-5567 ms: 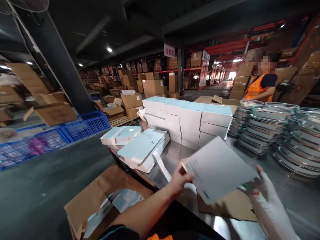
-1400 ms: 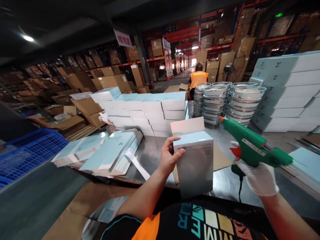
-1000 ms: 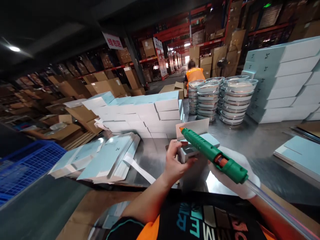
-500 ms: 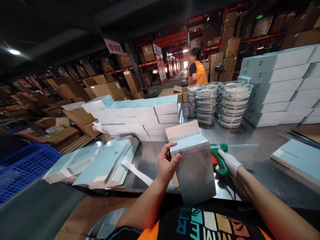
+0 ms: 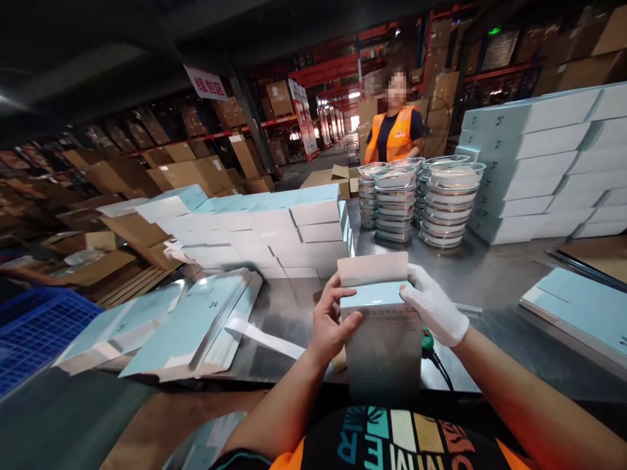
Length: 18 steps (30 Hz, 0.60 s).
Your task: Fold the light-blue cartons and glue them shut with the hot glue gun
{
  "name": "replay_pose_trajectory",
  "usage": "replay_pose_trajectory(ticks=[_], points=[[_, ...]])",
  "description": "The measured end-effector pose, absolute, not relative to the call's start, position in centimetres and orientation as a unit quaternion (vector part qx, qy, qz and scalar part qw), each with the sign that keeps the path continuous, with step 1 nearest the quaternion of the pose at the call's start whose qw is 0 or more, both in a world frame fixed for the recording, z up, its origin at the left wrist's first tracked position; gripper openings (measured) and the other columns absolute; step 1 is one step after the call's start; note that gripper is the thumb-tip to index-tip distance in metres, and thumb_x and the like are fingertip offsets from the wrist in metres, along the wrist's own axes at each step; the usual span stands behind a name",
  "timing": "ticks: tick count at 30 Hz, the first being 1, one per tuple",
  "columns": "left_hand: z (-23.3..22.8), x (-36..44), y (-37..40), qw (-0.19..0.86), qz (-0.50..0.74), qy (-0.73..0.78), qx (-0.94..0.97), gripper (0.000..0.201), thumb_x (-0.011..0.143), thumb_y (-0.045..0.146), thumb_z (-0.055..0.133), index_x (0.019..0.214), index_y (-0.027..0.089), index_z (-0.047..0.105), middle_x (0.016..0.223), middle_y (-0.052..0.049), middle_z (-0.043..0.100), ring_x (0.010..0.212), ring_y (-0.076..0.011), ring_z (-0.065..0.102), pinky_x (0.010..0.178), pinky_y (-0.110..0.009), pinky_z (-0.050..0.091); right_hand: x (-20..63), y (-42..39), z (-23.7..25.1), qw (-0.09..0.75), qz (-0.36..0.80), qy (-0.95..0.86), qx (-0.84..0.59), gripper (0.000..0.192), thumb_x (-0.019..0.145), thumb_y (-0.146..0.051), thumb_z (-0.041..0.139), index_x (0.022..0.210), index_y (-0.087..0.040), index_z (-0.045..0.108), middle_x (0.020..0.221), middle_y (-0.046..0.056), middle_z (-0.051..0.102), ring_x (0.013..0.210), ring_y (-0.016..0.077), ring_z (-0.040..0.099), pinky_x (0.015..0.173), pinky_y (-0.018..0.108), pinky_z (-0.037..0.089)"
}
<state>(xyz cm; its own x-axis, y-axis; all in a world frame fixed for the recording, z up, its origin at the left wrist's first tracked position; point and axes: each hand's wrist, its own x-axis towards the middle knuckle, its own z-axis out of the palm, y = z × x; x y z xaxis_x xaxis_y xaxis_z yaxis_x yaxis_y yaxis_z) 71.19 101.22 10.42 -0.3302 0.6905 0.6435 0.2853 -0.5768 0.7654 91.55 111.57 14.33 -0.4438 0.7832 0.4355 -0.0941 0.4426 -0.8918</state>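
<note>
Both forearms reached forward from the bottom of the view and met at a pale blue box [image 5: 385,333] that stood upright at the near edge of the steel surface [image 5: 494,281], its top flap [image 5: 373,268] open and tilted back. The bare left hand [image 5: 329,321] wrapped the box's upper left edge, thumb on the near face and fingers [image 5: 337,287] curled over the top corner, so it held the box firmly. The gloved right hand [image 5: 434,307] lay over the box's upper right corner, its fingers pressed flat and closed against the top. Behind the box rose a long low stack of the same blue boxes [image 5: 274,225]; to the right of the box, a taller wall of them [image 5: 539,163]. Between those two piles, beyond the box, stood columns of round clear containers [image 5: 426,199], and past them a person in an orange vest [image 5: 396,134]. Left of the box lay flattened blue cartons [image 5: 196,323] fanned across the surface edge, with a blue crate [image 5: 39,326] farther left. More flat cartons [image 5: 578,310] lay to the box's right. Just right of the box's lower half, a green tool [image 5: 428,339] with a black cord [image 5: 441,369] rested on the surface, mostly hidden by the right wrist.
</note>
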Motion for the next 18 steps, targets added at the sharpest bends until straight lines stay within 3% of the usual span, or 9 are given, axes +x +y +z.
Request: replay_pose_trajectory(ticks=[3,5,10,13,18], points=[[10.0,70.8,101.4,0.144,0.719,0.396,0.553,0.052,0.085,0.060,0.088,0.110,0.024,0.061,0.124,-0.011,0.073,0.125,-0.0311,0.072,0.105,-0.046,0.057,93.2,111.9,12.7,0.440,0.435,-0.752,-0.227,0.071,0.078,-0.064,0.089,0.131,-0.021,0.069,0.161,0.019,0.058,0.147,0.0370,0.058,0.122,0.054,0.049],[10.2,70.4,101.4,0.133,0.729,0.365,0.564,0.052,0.087,0.055,0.089,0.115,0.026,0.057,0.111,-0.006,0.074,0.118,-0.0286,0.075,0.104,-0.047,0.058,94.4,111.8,11.9,0.428,0.408,-0.779,-0.207,0.065,0.078,-0.062,0.092,0.126,-0.024,0.072,0.172,0.017,0.045,0.157,0.0379,0.048,0.128,0.056,0.043],[12.3,69.6,101.0,0.116,0.611,0.350,0.701,0.034,0.097,0.054,0.078,0.115,0.025,0.077,0.124,-0.013,0.076,0.128,-0.0334,0.070,0.112,-0.057,0.056,95.2,110.5,12.3,0.433,0.425,-0.783,-0.137,0.028,0.099,-0.046,0.077,0.124,-0.033,0.079,0.164,0.010,0.058,0.154,0.0314,0.054,0.128,0.057,0.043],[13.0,69.4,101.3,0.087,0.610,0.302,0.727,0.026,0.102,0.044,0.074,0.122,0.028,0.079,0.127,-0.012,0.080,0.130,-0.0339,0.071,0.113,-0.060,0.055,94.9,110.3,12.9,0.440,0.439,-0.772,-0.128,0.024,0.099,-0.042,0.079,0.122,-0.035,0.082,0.158,0.009,0.064,0.149,0.0309,0.060,0.124,0.056,0.049],[12.5,69.3,102.3,0.074,0.624,0.271,0.730,0.028,0.099,0.030,0.079,0.128,0.029,0.079,0.120,-0.010,0.083,0.125,-0.0304,0.074,0.109,-0.055,0.058,94.5,111.0,13.4,0.450,0.432,-0.775,-0.101,0.018,0.100,-0.039,0.078,0.117,-0.036,0.084,0.143,0.008,0.075,0.133,0.0261,0.072,0.112,0.047,0.060]])
